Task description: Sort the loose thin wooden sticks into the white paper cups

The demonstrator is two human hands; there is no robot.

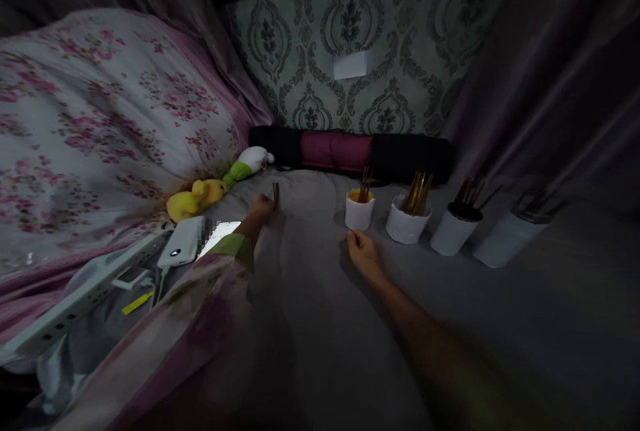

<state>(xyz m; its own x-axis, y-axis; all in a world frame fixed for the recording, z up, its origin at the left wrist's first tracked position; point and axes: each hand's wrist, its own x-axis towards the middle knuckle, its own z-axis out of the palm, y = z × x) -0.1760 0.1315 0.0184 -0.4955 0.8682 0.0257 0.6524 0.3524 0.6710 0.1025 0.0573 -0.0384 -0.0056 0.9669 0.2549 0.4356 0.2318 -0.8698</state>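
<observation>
My left hand is closed around a few thin brown sticks, which poke up above the fist over the grey sheet. My right hand has its fingers curled together just in front of a short white cup; whatever it may hold is hidden. That cup has a yellow inside and several thin sticks standing in it. To its right comes a wider white cup with golden sticks, then a taller white cup with dark sticks. The tallest white container, at far right, leans in view with blurred sticks.
On the left lie a power strip, a white power bank, a lit phone and a yellow tag. Yellow and white-green plush toys rest by a floral cover. A black-and-maroon roll lines the wall.
</observation>
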